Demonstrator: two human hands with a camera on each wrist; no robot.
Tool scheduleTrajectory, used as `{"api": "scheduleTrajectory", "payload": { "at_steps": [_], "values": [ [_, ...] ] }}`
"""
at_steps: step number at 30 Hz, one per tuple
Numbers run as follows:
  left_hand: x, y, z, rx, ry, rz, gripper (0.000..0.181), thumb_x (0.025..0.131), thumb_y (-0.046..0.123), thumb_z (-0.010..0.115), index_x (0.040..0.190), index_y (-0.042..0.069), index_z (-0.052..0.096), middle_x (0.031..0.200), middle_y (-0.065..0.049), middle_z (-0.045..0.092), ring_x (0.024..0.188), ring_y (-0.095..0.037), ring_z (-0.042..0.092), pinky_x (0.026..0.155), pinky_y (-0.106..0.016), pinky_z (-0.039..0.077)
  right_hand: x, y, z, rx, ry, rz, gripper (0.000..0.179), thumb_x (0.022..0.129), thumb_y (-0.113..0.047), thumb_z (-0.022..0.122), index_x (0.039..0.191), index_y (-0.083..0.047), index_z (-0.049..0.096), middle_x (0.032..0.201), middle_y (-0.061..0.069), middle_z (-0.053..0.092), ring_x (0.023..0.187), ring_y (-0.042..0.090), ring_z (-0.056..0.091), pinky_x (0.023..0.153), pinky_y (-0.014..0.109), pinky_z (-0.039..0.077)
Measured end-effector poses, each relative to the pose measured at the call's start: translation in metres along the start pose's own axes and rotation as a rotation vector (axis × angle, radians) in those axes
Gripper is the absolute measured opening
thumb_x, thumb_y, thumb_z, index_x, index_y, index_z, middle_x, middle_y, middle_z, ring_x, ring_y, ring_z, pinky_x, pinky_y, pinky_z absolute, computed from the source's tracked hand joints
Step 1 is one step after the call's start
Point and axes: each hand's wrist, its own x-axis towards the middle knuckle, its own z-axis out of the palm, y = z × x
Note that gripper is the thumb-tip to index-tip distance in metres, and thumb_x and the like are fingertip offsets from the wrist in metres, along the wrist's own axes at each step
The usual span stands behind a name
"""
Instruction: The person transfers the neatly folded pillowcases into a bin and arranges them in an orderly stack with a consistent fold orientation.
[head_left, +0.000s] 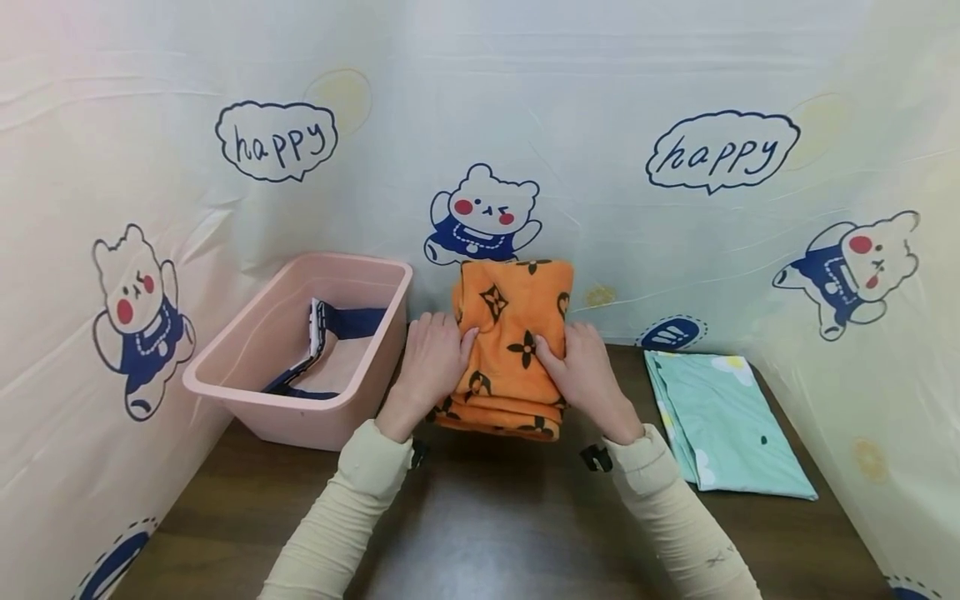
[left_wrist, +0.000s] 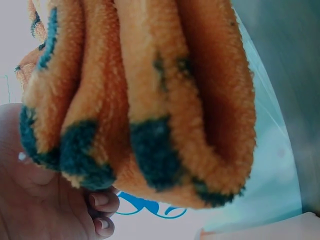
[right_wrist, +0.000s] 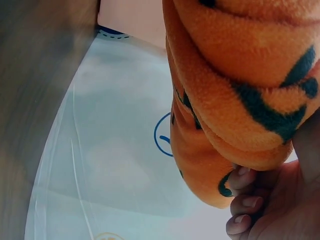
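A folded orange fleece blanket (head_left: 510, 358) with dark flower and letter-like prints is held up between both hands, above the table. My left hand (head_left: 432, 358) grips its left side, thumb on the near face and fingers behind. On the opposite side my right hand (head_left: 594, 371) grips it the same way. Thick stacked folds of the blanket (left_wrist: 150, 100) fill the left wrist view, where the left hand (left_wrist: 45, 195) shows below them. In the right wrist view, curled fingers of the right hand (right_wrist: 275, 205) lie under the blanket's (right_wrist: 240, 100) rolled edge.
Left of the hands stands a pink bin (head_left: 300, 425) with a folded navy and white cloth (head_left: 318, 342) inside. A folded mint-green cloth (head_left: 727, 425) lies on the brown table (head_left: 495, 517) at the right. Printed sheeting (head_left: 600, 75) encloses the back and sides.
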Motion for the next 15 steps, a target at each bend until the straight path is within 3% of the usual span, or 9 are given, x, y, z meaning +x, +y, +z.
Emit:
{"api": "scheduleTrajectory", "payload": {
  "at_steps": [15],
  "values": [
    [0.001,-0.009,-0.011,0.058,0.022,0.017,0.048,0.107,0.037,0.050,0.081,-0.002,0.062,0.074,-0.014,0.055,0.073,-0.031,0.052,0.069,-0.040,0.042,0.005,-0.008,0.004,0.032,0.014,-0.029,0.040,0.104,-0.038,0.056,0.077,-0.009,0.057,0.070,0.008,0.049,0.073,0.027,0.045,0.069,0.038,0.038]
  ]
}}
